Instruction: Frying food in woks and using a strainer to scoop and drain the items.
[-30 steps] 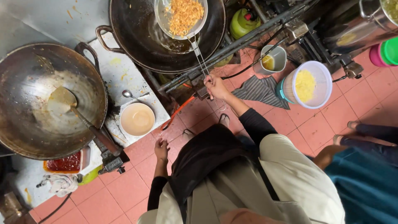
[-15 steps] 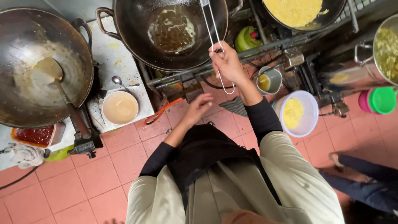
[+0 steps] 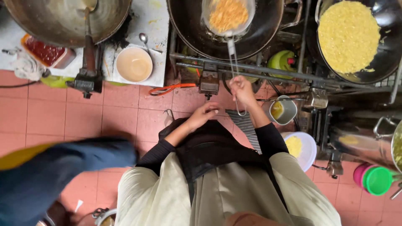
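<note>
**Right hand lifts the strainer over the wok**

Right hand [image 3: 242, 90] is fisted round the wire handle of the strainer [image 3: 228, 16], and what a change from half a second back: then only the handle showed above a wok holding a patch of oil, now the strainer's bowl hangs over the middle wok [image 3: 268, 25], heaped with orange-yellow fried bits. Grip is tight, fingers wrapped fully round the wire loop. Left hand [image 3: 204, 114] sits just below and beside it, fingers curled loosely, touching nothing I can make out; it was near the same spot before. Over to the right, another wok [image 3: 387, 58] carries a wide yellow layer, fuller in view than earlier. A blurred blue sleeve [image 3: 63, 171] has swept in at lower left. The cream bowl [image 3: 134, 64] sits on the counter.
</note>
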